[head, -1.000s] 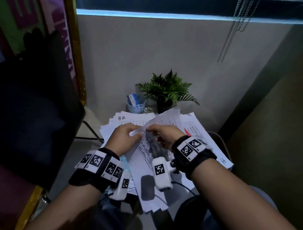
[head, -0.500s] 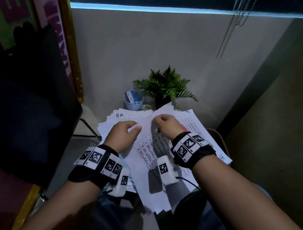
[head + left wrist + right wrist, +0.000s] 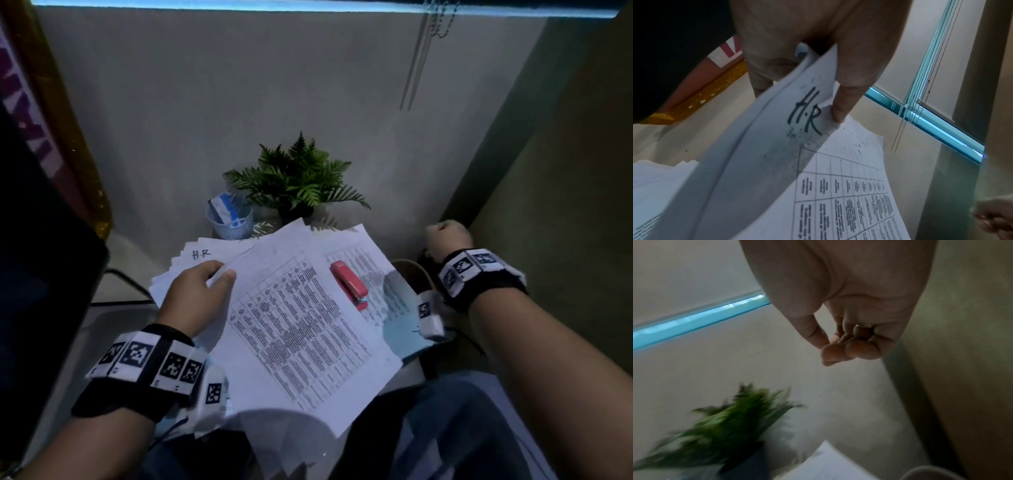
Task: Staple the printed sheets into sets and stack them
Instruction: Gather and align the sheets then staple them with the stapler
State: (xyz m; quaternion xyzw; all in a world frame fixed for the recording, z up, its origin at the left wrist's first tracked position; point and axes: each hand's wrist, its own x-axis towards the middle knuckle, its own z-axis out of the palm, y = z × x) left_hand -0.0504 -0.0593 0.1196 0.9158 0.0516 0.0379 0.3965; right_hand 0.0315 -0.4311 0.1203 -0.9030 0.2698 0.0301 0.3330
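A set of printed sheets (image 3: 301,329) with a table of text lies slanted over a fanned pile of papers. My left hand (image 3: 219,274) grips its top left corner, thumb on top; the left wrist view shows the thumb (image 3: 838,105) on a curled sheet marked "H.R" (image 3: 805,112). A red stapler (image 3: 349,284) lies closed on the papers to the right of that set, untouched. My right hand (image 3: 445,236) hangs beyond the table's right edge. Its fingertips (image 3: 861,348) are curled against the thumb, and I see nothing between them.
A potted fern (image 3: 294,181) and a pale cup (image 3: 231,222) holding a blue card stand at the back by the wall. A round basket rim (image 3: 414,270) shows below the right hand. A dark chair (image 3: 41,240) fills the left side.
The right hand has let go of the sheets' top corner and swung out to the right past the table edge. The stapler now shows. The left hand keeps its hold.
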